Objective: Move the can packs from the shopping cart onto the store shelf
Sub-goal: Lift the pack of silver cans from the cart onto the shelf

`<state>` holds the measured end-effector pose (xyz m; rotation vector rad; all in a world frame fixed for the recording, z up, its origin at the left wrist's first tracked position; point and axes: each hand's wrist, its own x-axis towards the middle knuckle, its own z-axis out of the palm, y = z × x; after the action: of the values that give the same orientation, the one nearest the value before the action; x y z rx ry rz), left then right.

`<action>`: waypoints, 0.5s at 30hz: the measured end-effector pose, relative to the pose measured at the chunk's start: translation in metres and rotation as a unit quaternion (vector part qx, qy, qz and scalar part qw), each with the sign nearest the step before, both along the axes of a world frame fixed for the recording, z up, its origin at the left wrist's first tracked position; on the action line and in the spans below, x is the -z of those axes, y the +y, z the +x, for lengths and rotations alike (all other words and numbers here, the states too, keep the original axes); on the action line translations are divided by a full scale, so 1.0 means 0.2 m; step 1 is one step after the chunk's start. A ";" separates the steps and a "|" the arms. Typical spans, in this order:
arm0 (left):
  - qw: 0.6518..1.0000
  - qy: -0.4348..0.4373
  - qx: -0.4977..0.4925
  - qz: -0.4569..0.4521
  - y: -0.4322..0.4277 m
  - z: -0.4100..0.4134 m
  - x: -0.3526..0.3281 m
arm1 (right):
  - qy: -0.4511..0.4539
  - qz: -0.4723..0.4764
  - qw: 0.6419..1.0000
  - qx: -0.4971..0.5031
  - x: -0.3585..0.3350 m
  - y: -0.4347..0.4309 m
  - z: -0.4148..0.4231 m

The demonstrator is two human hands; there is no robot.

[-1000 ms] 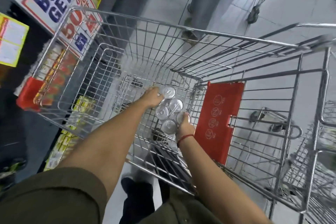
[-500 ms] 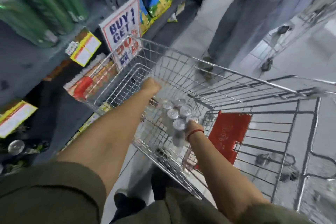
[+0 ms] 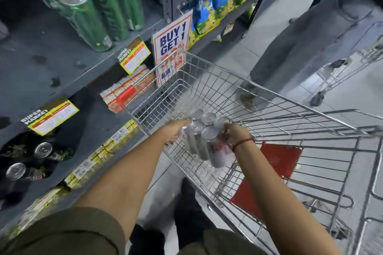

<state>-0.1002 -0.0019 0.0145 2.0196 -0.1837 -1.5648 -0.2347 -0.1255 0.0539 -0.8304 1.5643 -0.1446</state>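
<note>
We hold the can pack [image 3: 204,141] clamped between our left hand [image 3: 175,130] and right hand [image 3: 236,135], raised above the left rim of the shopping cart [image 3: 290,101]. To do this well, we should keep both palms pressing inward and level the pack before swinging left to the bare part of the store shelf [image 3: 51,62], beside the green cans [image 3: 97,6]. Half a second ago the pack sat lower, inside the basket.

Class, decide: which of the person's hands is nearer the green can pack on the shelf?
Left. The left hand grips the silver can pack's shelf side, below the green can pack; the right hand holds its far side.
</note>
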 end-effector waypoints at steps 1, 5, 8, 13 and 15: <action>0.999 0.009 -0.029 -0.012 0.02 0.03 -0.01 | -0.006 -0.017 1.000 -0.004 -0.03 0.00 0.03; 0.995 0.027 -0.071 -0.067 0.11 0.15 -0.08 | -0.069 -0.010 0.997 -0.017 -0.19 0.00 0.13; 0.983 0.057 -0.129 -0.121 0.16 0.20 -0.18 | -0.147 0.012 0.988 -0.045 -0.40 0.04 0.21; 0.942 0.075 -0.254 -0.204 0.24 0.32 -0.42 | -0.272 0.018 0.952 -0.136 -0.78 0.17 0.42; 0.928 0.068 -0.287 -0.229 0.28 0.37 -0.56 | -0.304 0.000 0.938 -0.167 -0.91 0.21 0.50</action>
<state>-0.0255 0.0549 0.1270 1.4195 0.0884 -1.1465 -0.1347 -0.0833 0.2367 -0.9294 0.8313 -0.1365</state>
